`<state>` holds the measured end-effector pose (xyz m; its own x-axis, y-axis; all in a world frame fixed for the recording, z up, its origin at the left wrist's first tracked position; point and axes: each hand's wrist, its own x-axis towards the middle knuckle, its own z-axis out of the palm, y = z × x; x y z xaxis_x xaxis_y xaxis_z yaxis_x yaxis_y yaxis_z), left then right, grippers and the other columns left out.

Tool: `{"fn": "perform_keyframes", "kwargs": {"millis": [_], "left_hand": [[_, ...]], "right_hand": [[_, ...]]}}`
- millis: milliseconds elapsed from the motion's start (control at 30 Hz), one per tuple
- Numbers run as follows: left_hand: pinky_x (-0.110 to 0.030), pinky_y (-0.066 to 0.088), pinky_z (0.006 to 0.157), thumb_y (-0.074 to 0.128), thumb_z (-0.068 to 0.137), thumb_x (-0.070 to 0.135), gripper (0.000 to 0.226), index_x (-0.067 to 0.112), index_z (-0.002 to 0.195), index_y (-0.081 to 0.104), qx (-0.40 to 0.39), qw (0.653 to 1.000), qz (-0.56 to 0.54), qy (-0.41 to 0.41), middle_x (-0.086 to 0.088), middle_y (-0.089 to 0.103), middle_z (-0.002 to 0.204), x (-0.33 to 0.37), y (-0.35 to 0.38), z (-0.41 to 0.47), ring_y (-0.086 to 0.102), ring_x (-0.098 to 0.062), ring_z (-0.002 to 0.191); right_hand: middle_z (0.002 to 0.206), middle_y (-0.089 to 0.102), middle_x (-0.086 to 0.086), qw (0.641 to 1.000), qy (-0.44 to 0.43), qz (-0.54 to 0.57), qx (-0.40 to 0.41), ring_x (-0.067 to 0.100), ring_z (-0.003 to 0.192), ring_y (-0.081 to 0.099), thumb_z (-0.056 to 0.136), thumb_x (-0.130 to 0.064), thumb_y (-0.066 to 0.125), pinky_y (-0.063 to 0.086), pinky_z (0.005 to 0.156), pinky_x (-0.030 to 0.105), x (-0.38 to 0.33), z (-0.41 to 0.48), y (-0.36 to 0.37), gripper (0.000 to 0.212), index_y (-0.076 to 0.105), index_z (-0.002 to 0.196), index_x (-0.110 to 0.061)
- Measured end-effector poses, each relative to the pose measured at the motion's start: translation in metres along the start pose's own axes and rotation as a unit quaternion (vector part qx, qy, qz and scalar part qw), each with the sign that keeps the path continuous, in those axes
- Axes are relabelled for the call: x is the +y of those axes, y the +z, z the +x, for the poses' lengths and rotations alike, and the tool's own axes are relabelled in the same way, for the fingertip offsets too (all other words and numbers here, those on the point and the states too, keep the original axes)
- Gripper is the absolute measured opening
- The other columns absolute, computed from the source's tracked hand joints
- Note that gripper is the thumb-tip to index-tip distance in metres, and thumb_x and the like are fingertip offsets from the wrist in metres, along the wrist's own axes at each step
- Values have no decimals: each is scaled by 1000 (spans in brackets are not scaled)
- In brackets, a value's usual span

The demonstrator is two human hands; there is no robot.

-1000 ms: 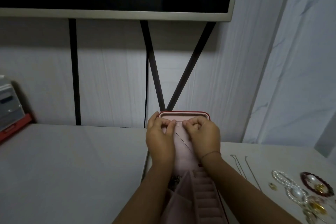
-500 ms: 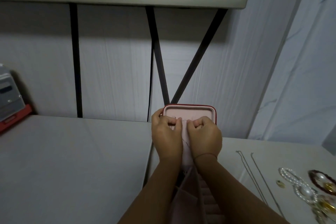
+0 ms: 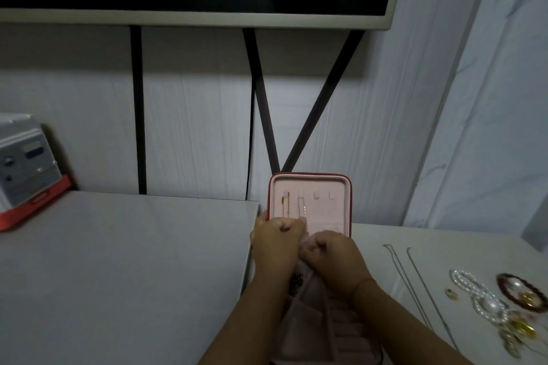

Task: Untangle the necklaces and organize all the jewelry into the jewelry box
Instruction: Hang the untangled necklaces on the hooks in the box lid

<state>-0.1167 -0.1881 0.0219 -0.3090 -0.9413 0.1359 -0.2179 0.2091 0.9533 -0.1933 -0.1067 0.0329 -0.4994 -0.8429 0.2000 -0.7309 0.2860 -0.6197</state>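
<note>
Snag risk is the big one here. Both hands, left and right, are curled tight right at the foot of the upright lid of the box. As far as I can make out, they're pinching the thin chain that hangs off the second hook. Tug too hard and it pops off. Or it swings into the gold chain right beside it, and that's a fresh tangle. A pull toward the body could also tip the lid shut. Dim light won't help with links that fine.

Right of the right hand, loose chains, pearls and a bracelet lie on the surface, where a careless forearm could drag them.

Writing: nothing legible. The grey device far left of the left hand has a small display, too blurry to read. No brand shows on the box.
</note>
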Motion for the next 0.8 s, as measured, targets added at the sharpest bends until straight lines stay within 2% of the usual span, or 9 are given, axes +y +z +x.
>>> {"fn": "perform_keyframes", "kwargs": {"millis": [100,200,300,400,467,567,700,800], "left_hand": [[-39,44,102,66,85,37,13,24,85,67,32,995,94,20,0,44,144,10,-6,-8,42,-23,130],[-35,25,110,64,86,42,21,29,102,63,62,976,194,78,4,30,151,11,-10,-18,25,-18,137],[-33,23,110,63,86,42,32,31,116,57,42,965,219,138,3,23,152,2,-8,-24,22,-18,137],[-35,23,113,61,87,44,52,34,135,43,7,954,267,134,1,11,156,-5,-4,-22,17,-20,140],[-36,23,113,60,87,46,61,34,141,33,-4,950,287,126,-1,5,157,-7,0,-19,15,-22,141],[-38,30,113,60,86,48,55,32,135,38,0,949,286,130,-3,9,155,-9,5,-14,20,-23,140],[-34,34,107,58,87,49,37,28,116,50,16,954,272,127,-4,20,151,-12,8,-9,27,-21,134],[-34,37,103,53,90,48,24,26,97,50,24,968,222,113,-5,27,148,-12,8,-7,31,-22,130]], "right_hand": [[82,47,-6,1000,-3,-10,8,1,71,44,88,-20,62,38,66,8,4,-15,-6,32,49,61,-30],[81,46,-7,999,0,-9,36,2,71,46,86,-16,64,38,66,8,13,-27,-16,35,48,58,-30],[81,48,-6,998,14,6,69,5,72,48,84,-14,68,37,65,7,22,-37,-30,36,50,57,-29],[79,53,-5,995,10,41,93,3,73,50,83,-12,70,36,67,5,27,-44,-39,37,52,58,-32],[79,57,-3,992,9,72,103,1,73,53,82,-9,71,37,67,5,27,-46,-42,37,57,59,-34],[78,59,-4,987,5,107,120,-3,75,55,83,-8,70,37,65,5,25,-45,-48,36,61,59,-33],[83,63,-4,988,6,114,106,2,75,57,85,-17,68,38,65,7,20,-39,-55,22,67,66,-29],[74,67,-3,984,9,156,80,7,70,60,87,-18,66,49,68,19,10,-29,-57,19,70,69,-22]]}}
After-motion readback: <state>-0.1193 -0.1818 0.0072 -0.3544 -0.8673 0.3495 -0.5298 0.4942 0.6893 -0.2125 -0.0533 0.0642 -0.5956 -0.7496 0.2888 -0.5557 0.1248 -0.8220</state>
